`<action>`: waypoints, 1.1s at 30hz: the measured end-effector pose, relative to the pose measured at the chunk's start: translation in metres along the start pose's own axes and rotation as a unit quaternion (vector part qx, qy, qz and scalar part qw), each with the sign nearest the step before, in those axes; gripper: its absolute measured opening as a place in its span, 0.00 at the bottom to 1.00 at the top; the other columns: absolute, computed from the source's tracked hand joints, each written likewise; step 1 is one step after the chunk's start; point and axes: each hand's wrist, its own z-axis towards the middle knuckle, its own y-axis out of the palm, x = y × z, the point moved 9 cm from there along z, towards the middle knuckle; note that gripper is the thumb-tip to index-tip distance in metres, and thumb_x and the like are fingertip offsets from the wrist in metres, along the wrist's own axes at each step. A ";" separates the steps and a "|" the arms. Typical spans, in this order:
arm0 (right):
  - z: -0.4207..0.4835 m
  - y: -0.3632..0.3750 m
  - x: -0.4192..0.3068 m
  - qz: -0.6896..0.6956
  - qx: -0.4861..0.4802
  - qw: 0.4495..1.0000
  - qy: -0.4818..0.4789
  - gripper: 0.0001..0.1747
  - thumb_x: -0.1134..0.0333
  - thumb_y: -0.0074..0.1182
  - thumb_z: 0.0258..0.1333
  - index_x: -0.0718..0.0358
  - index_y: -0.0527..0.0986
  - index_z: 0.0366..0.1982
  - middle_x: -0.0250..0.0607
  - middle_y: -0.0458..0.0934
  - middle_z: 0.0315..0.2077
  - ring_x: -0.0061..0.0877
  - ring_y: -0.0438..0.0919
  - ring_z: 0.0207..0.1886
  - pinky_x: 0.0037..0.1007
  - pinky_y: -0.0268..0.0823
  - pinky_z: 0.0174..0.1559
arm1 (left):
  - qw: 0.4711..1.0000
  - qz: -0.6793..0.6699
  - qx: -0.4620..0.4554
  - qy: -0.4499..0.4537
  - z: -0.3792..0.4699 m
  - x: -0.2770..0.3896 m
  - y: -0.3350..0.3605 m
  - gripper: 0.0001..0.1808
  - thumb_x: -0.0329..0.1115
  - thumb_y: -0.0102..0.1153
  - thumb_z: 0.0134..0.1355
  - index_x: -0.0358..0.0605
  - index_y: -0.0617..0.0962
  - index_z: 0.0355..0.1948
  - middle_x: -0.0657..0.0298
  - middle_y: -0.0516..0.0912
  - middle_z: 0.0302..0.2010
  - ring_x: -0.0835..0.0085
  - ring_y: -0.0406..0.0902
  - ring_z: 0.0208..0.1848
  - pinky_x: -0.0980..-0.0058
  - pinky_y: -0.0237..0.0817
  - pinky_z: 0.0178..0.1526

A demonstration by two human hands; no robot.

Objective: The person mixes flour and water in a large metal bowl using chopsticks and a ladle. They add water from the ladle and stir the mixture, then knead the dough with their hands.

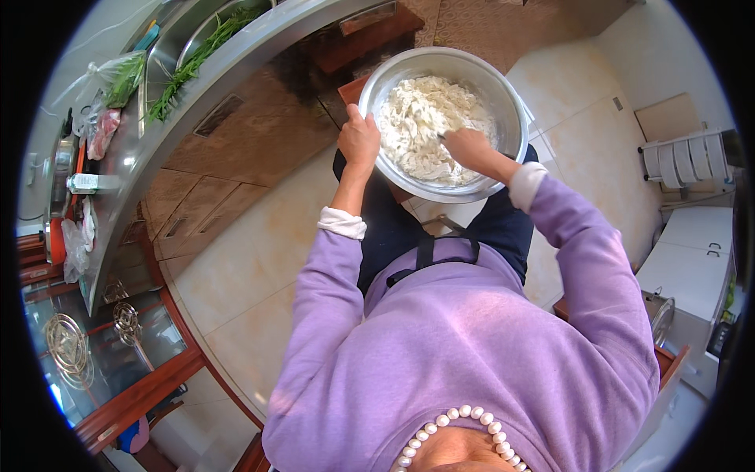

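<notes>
In front of me is a large metal basin (506,82), level with my knees. A clumpy, flaky mix of pale flour dough (422,109) fills much of its bottom. My left hand (358,140) grips the basin's left rim, thumb on top. Inside the basin, over the right part of the dough, my right hand (473,152) is closed around a thin dark utensil (441,137). Its tip goes into the dough and its other end shows by my wrist; most of it is hidden by the fingers. A reddish-brown wooden support (352,91) shows partly under the basin.
Left, a steel counter (127,156) holds green stalks (203,62) by a sink, bagged greens (125,79), packaged meat (104,133) and a carton (84,183). Brown cabinets (236,138) stand below. A white rack (684,159) and white cabinet (687,253) are at right.
</notes>
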 end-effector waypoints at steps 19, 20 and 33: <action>-0.022 0.035 -0.022 0.843 0.098 0.502 0.168 0.22 0.50 0.41 0.68 0.60 0.74 0.48 0.33 0.75 0.29 0.19 0.71 0.26 0.23 0.65 0.26 | 0.753 -0.454 -0.405 -0.251 -0.115 0.080 0.086 0.12 0.35 0.52 0.64 0.37 0.73 0.44 0.63 0.77 0.26 0.79 0.73 0.20 0.84 0.64 0.19; -0.025 0.036 -0.021 0.828 0.094 0.528 0.162 0.21 0.51 0.43 0.66 0.61 0.74 0.46 0.32 0.75 0.29 0.19 0.71 0.25 0.23 0.64 0.26 | 0.737 -0.465 -0.412 -0.266 -0.116 0.078 0.094 0.10 0.33 0.51 0.64 0.38 0.74 0.42 0.63 0.76 0.26 0.81 0.72 0.19 0.85 0.61 0.18; -0.015 0.060 0.021 0.804 0.181 0.521 0.220 0.15 0.60 0.44 0.59 0.64 0.74 0.26 0.36 0.73 0.21 0.24 0.69 0.23 0.29 0.63 0.28 | 0.920 -0.354 -0.160 -0.051 -0.110 0.092 0.082 0.15 0.30 0.58 0.62 0.40 0.72 0.48 0.59 0.78 0.25 0.73 0.75 0.27 0.72 0.64 0.32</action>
